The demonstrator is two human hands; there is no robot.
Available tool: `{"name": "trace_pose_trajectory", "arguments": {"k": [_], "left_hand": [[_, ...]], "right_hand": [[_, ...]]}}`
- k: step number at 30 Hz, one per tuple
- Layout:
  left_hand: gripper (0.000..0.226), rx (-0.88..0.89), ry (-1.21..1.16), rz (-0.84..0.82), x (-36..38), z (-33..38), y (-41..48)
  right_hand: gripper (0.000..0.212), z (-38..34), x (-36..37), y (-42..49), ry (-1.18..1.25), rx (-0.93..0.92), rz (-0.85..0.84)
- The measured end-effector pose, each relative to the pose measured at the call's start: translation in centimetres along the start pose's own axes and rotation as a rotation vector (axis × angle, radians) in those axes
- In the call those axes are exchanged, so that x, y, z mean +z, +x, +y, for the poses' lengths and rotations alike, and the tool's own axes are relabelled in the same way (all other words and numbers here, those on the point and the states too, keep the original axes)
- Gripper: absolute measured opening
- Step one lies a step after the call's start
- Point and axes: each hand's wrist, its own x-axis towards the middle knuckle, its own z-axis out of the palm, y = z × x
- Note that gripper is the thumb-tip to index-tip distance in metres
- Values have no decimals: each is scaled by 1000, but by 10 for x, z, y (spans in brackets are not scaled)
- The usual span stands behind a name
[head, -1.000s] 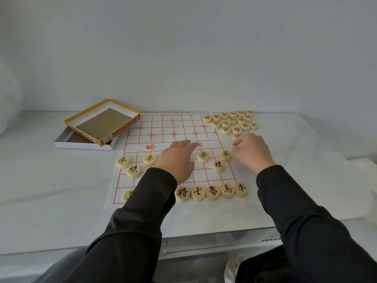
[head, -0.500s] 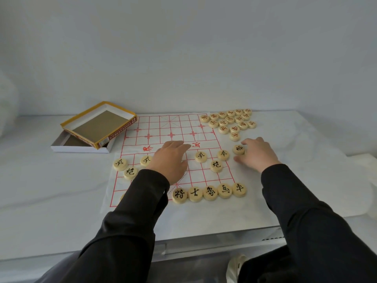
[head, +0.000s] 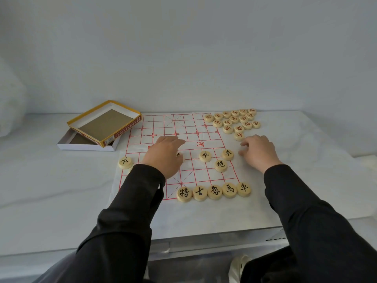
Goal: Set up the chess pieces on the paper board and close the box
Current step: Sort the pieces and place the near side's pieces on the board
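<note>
Shifted left over the paper board (head: 183, 127) since half a second ago: left hand (head: 165, 156), palm down, fingers straight and close together, holding nothing, now hiding the second soldier and baring the rim of the middle soldier (head: 178, 155) at its right edge. Gone from sight as well: the piece seen earlier under the right hand (head: 258, 154). Fingers there curled, tips down just off the grid's right edge; impossible to tell whether anything is pinched beneath.

Board flat on the table (head: 51, 190), long axis running straight away from the body toward the wall. Along the near edge, five black-marked pieces (head: 214, 192) in a left-to-right row, side by side, glyphs upright toward the wearer. Further up, a cannon (head: 220, 166); beyond it an inner soldier (head: 205, 156) and an outer soldier (head: 227, 154); at the grid's left edge, a far-left soldier (head: 124, 162).

Red-marked pieces (head: 234, 121) clustered flat off the far right corner, nearest one just beyond the right fingertips.

Left of the board: white box tray (head: 85, 147), with the yellow-edged lid (head: 106, 121) lying inside-up across it, tilted, turned askew to the grid lines, one corner just beside the board.
</note>
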Motion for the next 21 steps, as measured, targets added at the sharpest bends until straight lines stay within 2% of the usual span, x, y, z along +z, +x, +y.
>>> {"name": "trace_pose_trajectory", "arguments": {"k": [7,10,14,18,21], "left_hand": [[46,-23,22,-22,-2,-14,-2],[46,-34,26,-30,-5,-19,-3],[45,-42,27,-28,-6,-20,-6],[45,-54,18,-11,-8,-22,-7],[44,-56,12,-13,-8,-23,-9]], "right_hand": [[40,6,-12,-4,-39,-3,-179],[38,4,-10,-7,-15,-17,-115],[36,1,-12,-7,42,-41,-112],[39,-14,-18,-10,182,-162,-44],[32,-31,-26,-14,342,-239,7]]}}
